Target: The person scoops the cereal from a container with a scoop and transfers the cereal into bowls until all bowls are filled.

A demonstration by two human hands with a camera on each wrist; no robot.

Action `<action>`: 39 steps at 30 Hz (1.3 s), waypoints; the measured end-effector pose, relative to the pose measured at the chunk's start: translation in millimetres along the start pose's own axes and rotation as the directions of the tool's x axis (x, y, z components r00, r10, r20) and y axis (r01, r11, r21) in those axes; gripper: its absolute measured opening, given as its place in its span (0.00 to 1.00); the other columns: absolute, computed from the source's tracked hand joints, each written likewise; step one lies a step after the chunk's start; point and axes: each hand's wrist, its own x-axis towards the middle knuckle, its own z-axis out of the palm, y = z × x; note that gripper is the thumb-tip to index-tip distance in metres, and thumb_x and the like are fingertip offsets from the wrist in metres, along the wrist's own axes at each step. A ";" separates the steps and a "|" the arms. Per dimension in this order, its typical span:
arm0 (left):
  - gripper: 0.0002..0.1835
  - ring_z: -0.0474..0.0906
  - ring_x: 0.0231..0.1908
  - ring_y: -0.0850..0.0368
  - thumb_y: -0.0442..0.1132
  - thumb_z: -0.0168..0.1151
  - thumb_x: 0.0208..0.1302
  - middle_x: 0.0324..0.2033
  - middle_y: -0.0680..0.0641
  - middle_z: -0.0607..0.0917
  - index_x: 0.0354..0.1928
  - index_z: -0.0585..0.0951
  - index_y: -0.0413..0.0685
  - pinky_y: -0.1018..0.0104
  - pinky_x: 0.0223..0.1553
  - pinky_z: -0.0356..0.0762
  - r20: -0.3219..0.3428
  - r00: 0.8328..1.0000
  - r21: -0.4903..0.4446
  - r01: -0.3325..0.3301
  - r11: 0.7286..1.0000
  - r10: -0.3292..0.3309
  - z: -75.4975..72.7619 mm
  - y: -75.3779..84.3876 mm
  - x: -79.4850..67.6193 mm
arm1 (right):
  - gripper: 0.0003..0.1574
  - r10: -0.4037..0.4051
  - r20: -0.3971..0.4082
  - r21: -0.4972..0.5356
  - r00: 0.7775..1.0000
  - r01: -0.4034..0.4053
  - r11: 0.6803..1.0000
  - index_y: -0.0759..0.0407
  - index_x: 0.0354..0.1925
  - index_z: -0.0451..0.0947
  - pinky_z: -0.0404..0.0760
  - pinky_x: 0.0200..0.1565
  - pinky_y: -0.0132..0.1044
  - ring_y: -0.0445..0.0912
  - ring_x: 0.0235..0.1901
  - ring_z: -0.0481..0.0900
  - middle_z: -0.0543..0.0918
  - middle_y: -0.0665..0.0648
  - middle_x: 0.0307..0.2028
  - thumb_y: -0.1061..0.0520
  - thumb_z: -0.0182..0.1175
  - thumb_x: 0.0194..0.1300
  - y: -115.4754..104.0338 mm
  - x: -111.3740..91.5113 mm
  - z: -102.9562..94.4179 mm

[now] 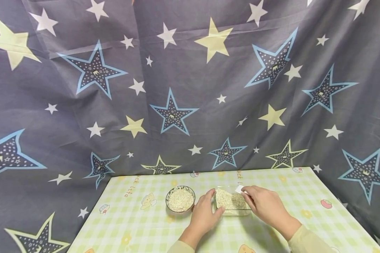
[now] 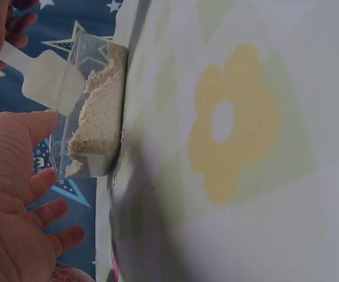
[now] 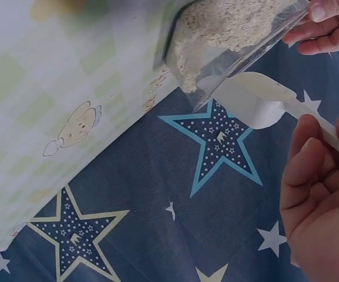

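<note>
A clear rectangular container (image 1: 232, 212) of pale oat flakes (image 2: 101, 111) stands on the table, its flakes heaped unevenly. My right hand (image 1: 269, 205) grips the handle of a white scoop (image 3: 257, 103), whose bowl is at the container's open rim, partly over the edge. Whether flakes lie in the scoop cannot be seen. My left hand (image 1: 204, 214) is at the container's left side, touching its rim with fingers extended (image 2: 40, 185). Just left of that hand sits a patterned bowl (image 1: 180, 199) of similar flakes.
A green-and-white checked cloth with cartoon prints covers the table (image 1: 139, 225). Behind and beside it hangs a dark curtain (image 1: 190, 77) with stars. A few crumbs lie on the cloth by the container.
</note>
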 end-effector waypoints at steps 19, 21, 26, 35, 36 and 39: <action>0.43 0.81 0.66 0.43 0.56 0.74 0.67 0.65 0.49 0.86 0.77 0.69 0.47 0.44 0.68 0.81 0.001 0.999 0.139 -0.042 0.989 0.042 -2.9 7.7 6.0 | 0.18 0.562 0.478 0.426 0.675 -0.738 0.524 0.61 0.46 0.86 0.77 0.23 0.33 0.41 0.23 0.78 0.86 0.53 0.27 0.52 0.53 0.81 29.3 0.6 6.6; 0.42 0.81 0.66 0.43 0.55 0.74 0.67 0.65 0.49 0.86 0.77 0.69 0.47 0.44 0.68 0.81 0.004 0.999 0.132 -0.040 0.990 0.040 -3.2 7.4 6.0 | 0.19 0.589 0.537 0.462 0.604 -0.795 0.394 0.64 0.46 0.85 0.77 0.21 0.34 0.42 0.23 0.78 0.85 0.53 0.27 0.52 0.52 0.82 31.2 -2.7 9.8; 0.42 0.80 0.66 0.43 0.55 0.73 0.68 0.65 0.49 0.85 0.78 0.69 0.48 0.44 0.68 0.81 0.017 0.999 0.124 -0.036 0.992 0.034 -3.1 6.0 6.1 | 0.21 0.588 0.638 0.508 0.497 -0.846 0.164 0.69 0.50 0.81 0.75 0.22 0.33 0.40 0.24 0.78 0.85 0.48 0.27 0.52 0.51 0.83 31.3 -14.0 21.0; 0.42 0.82 0.64 0.43 0.56 0.74 0.67 0.64 0.48 0.86 0.77 0.70 0.46 0.45 0.66 0.82 -0.003 0.999 0.140 -0.042 0.989 0.043 -2.5 3.1 6.4 | 0.24 0.572 0.695 0.507 0.436 -0.861 0.040 0.69 0.57 0.79 0.73 0.23 0.32 0.40 0.24 0.79 0.87 0.48 0.32 0.50 0.51 0.84 21.2 -26.5 31.8; 0.42 0.82 0.64 0.43 0.56 0.74 0.67 0.64 0.48 0.86 0.77 0.70 0.46 0.45 0.66 0.83 -0.005 0.999 0.142 -0.040 0.989 0.041 -2.3 2.7 6.5 | 0.24 0.572 0.693 0.512 0.439 -0.858 0.038 0.70 0.58 0.79 0.73 0.23 0.31 0.39 0.24 0.79 0.88 0.48 0.32 0.50 0.51 0.83 20.2 -26.6 32.1; 0.43 0.82 0.64 0.43 0.57 0.74 0.67 0.64 0.49 0.86 0.77 0.70 0.47 0.45 0.66 0.83 -0.007 1.000 0.140 -0.029 0.990 0.031 -1.8 2.0 6.9 | 0.26 0.573 0.697 0.516 0.431 -0.856 0.017 0.71 0.61 0.77 0.72 0.23 0.31 0.39 0.24 0.79 0.88 0.48 0.32 0.50 0.52 0.83 17.4 -26.7 32.1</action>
